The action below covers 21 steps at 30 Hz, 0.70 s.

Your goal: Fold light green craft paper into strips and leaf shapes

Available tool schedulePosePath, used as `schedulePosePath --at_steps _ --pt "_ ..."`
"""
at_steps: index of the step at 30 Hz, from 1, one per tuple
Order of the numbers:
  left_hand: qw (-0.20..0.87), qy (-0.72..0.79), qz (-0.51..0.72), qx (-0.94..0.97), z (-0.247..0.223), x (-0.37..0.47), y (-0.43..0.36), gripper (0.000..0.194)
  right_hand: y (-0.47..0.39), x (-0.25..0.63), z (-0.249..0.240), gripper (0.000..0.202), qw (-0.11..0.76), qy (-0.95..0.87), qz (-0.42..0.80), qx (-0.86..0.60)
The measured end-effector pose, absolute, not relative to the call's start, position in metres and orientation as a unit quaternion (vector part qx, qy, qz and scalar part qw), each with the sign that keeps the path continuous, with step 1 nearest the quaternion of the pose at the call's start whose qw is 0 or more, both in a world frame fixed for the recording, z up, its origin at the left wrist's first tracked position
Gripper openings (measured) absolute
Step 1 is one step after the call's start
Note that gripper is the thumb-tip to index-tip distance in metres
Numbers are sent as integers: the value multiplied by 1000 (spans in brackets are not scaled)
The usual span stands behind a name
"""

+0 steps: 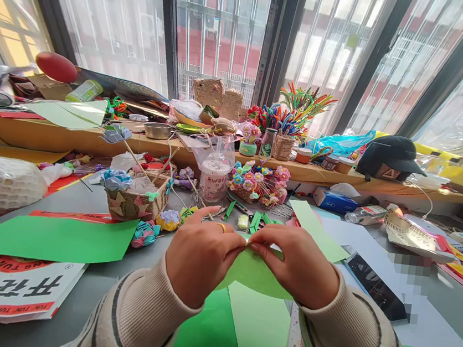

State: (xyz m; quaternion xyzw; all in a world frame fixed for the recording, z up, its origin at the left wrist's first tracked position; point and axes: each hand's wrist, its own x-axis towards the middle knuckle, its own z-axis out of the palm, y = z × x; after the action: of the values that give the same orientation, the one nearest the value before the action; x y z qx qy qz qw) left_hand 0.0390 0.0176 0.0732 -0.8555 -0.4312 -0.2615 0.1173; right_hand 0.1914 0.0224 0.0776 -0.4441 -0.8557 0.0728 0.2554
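- The left hand (pixel 201 253) and right hand (pixel 296 261) pinch the top edge of a curved light green paper piece (pixel 259 279), thumbs and forefingers nearly meeting, with no slack in either pinch.
- That paper hangs below the fingertips, above a bright green paper sheet (pixel 208 335) and a pale green paper sheet (pixel 258 324) on the grey tabletop (pixel 66 333).
- Uneven pressure could crease it off line; pulling the hands apart could tear it, since thin paper probably gives little.
- A careless forward reach could knock the clear lidded plastic cup with pink print (pixel 214 180) or the woven brown basket of paper flowers (pixel 138 204), both near the left hand.
- The fingers cover the pinched edge, so whether it is folded, rolled or merely gripped cannot be told.
- The bright green sheet runs out of view at the bottom; a white ruler with pink markings (pixel 295 337) lies partly behind the right sleeve (pixel 357 332) (its far end is hidden).
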Motion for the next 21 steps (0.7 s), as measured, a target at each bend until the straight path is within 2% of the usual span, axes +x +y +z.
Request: schedulePosePath --at_steps 21 --pt "119 -421 -276 -856 72 39 20 17 24 192 79 15 250 -860 74 -438"
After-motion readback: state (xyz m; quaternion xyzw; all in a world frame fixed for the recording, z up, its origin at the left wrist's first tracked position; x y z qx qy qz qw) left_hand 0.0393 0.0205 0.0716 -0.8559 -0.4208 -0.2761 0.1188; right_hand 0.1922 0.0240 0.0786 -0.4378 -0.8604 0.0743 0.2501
